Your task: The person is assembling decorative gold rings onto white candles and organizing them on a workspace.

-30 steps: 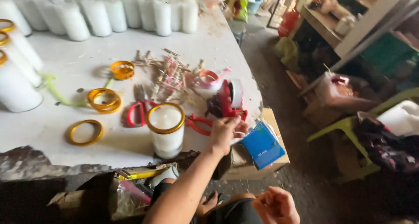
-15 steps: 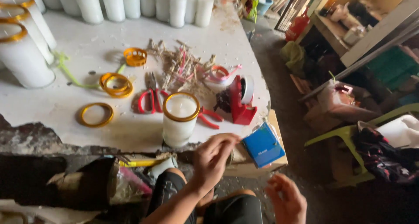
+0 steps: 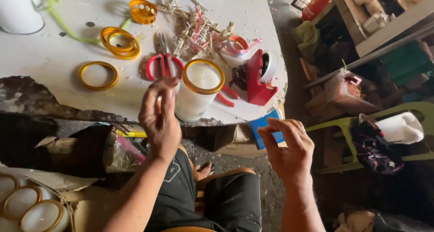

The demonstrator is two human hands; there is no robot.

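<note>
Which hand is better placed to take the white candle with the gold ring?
Left. The left hand is raised right beside the white candle; the right hand is lower, near the blue box.

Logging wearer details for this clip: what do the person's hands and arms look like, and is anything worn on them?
Both the left hand and right hand are bare: no gloves, rings, watch or sleeves visible. The forearms are uncovered to the frame edge. Fingers are slim, with short nails.
</note>
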